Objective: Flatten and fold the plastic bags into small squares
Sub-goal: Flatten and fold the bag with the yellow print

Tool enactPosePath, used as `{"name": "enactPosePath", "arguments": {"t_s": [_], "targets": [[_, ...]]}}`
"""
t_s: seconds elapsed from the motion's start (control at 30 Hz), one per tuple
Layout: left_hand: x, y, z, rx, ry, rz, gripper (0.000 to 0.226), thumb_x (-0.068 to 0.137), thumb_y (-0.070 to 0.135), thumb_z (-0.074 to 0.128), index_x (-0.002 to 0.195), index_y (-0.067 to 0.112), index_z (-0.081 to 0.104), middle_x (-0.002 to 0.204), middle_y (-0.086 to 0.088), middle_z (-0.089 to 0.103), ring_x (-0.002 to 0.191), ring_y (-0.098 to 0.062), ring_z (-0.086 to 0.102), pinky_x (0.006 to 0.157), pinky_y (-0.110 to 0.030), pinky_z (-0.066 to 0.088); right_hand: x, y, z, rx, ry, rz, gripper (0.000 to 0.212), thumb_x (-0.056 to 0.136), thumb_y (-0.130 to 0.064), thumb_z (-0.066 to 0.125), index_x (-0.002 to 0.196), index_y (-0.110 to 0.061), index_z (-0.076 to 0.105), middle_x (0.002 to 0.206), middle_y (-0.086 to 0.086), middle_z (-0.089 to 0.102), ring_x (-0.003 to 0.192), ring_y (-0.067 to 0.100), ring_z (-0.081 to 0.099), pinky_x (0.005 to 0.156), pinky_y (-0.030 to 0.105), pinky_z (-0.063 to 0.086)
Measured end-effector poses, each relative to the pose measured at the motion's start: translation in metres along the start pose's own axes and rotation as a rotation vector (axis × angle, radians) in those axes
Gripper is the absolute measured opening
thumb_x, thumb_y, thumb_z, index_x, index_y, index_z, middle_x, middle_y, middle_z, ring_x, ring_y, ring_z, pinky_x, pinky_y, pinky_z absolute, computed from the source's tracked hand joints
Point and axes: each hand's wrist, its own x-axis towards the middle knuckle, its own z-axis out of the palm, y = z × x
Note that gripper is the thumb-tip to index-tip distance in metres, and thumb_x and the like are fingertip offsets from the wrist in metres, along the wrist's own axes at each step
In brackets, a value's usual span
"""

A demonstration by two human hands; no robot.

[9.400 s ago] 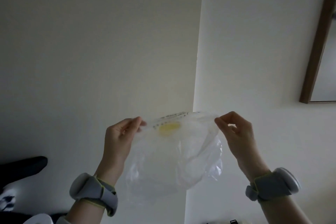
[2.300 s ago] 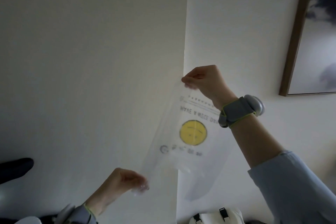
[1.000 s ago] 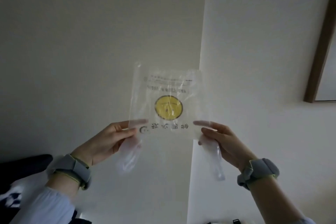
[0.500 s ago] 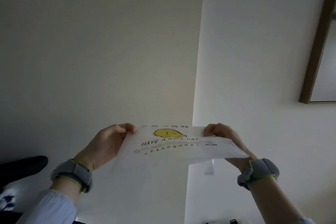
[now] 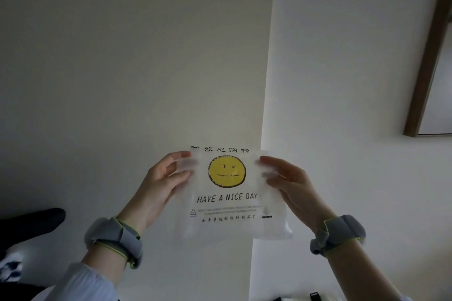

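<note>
Holding bag mid-air, left hand & right hand pinching top corners; slippery plastic w/o table may slide, fold crooked.

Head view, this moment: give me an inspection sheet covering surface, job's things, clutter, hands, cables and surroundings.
Surface: nothing seen; no table or worktop in view.
Job's things: one clear plastic bag with a yellow smiley and "HAVE A NICE DAY", held up flat in the air, print readable.
Clutter: white object with a black buckle at the bottom edge; dark object at left.
Hands: left hand pinches the bag's left edge, right hand its right edge; grey wristbands on both.
Cables: nothing seen.
Surroundings: pale walls meeting at a corner; brown wooden frame at right.
</note>
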Motion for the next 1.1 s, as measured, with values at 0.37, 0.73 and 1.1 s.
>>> {"name": "enactPosePath", "arguments": {"t_s": [0.37,0.73,1.1], "targets": [[-0.005,-0.004,-0.006,0.014,-0.381,-0.139,0.088,0.050,0.045,0.086,0.126,0.054,0.042,0.114,-0.007,0.068,0.104,-0.023,0.065,0.079,-0.026,0.054,-0.001,-0.013,0.002,-0.084,0.241,-0.131,0.027,0.084,0.006,0.054,0.073,-0.012,0.071,0.074,-0.006,0.070,0.071,0.009,0.061,0.066,0.017,0.049],[0.005,-0.003,-0.012,0.116,-0.241,0.000,0.076,0.047,0.045,0.087,0.117,0.028,0.061,0.118,0.009,0.066,0.104,-0.010,0.065,0.079,-0.009,0.048,-0.003,-0.015,-0.018,0.097,-0.200,0.117,0.073,0.061,0.007,0.066,0.129,-0.013,0.049,0.120,0.013,0.061,0.104,0.027,0.065,0.076,0.028,0.055],[0.008,-0.004,-0.018,0.018,-0.178,-0.056,0.049,0.069,0.017,0.067,0.115,0.035,0.061,0.117,0.008,0.066,0.107,-0.014,0.059,0.083,-0.022,0.045,0.001,-0.010,-0.012,0.088,-0.238,0.080,0.053,0.074,0.012,0.054,0.124,-0.009,0.054,0.121,0.007,0.063,0.109,0.025,0.062,0.083,0.026,0.053]]}}
